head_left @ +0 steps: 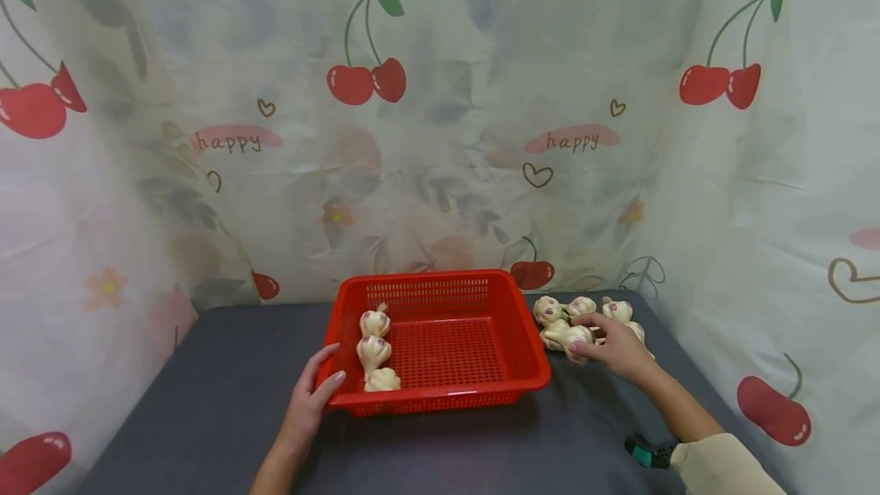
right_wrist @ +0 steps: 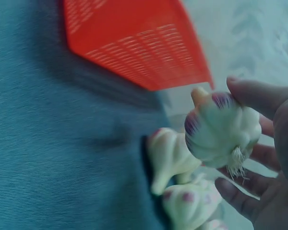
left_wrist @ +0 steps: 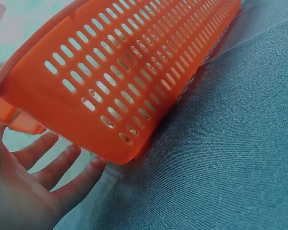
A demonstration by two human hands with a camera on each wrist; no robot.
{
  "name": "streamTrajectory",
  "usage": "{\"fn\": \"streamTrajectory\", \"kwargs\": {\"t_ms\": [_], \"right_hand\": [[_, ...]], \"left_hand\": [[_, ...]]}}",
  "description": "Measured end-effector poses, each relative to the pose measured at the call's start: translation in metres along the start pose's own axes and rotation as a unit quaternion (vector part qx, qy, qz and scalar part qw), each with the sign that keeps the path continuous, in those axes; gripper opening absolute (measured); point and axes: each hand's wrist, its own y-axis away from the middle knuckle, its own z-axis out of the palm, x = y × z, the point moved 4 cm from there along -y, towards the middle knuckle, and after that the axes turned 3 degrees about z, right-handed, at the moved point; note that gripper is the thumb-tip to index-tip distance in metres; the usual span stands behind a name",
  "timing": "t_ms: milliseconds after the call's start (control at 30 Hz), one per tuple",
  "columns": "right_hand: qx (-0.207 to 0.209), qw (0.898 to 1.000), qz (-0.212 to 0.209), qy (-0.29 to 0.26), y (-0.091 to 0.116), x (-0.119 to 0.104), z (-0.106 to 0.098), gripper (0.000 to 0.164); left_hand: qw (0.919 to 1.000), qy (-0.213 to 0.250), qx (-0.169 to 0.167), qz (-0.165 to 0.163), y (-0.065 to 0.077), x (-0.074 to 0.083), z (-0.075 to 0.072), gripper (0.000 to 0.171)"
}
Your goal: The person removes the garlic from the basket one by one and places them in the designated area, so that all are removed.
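A red plastic basket [head_left: 440, 394] with slotted walls stands in the middle of the table. Three garlic bulbs lie along its left side, among them a middle bulb [head_left: 373, 352]. At the basket's left front corner my left hand [head_left: 302, 403] holds the rim, thumb on top; the left wrist view shows its fingers [left_wrist: 62, 165] against the outer wall. Right of the basket, my right hand [head_left: 622, 350] grips a garlic bulb [right_wrist: 223, 129] between thumb and fingers, root tuft showing. Several more bulbs [head_left: 548, 310] lie in a group around and behind that hand.
The dark cloth-covered table [head_left: 227, 373] extends on both sides of the basket. Behind and at both sides hangs a printed curtain [head_left: 440, 197] with cherries. A black and teal strap piece [head_left: 646, 453] sits by the right wrist.
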Motion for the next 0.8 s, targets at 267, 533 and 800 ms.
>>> {"fn": "streamTrajectory", "kwargs": {"t_ms": [267, 533, 800], "right_hand": [[0.019, 0.999, 0.019, 0.027, 0.01, 0.017, 0.015, 0.045], [0.04, 0.998, 0.008, 0.044, 0.015, 0.023, 0.026, 0.046], [0.051, 0.997, -0.003, 0.066, 0.022, 0.028, 0.036, 0.044]], "left_hand": [[1.0, -0.001, -0.002, -0.005, 0.0, 0.0, 0.0, 0.056], [0.9999, 0.001, -0.003, -0.01, -0.001, -0.002, 0.0, 0.056], [0.9999, -0.004, -0.002, -0.009, 0.0, -0.001, 0.0, 0.054]]}}
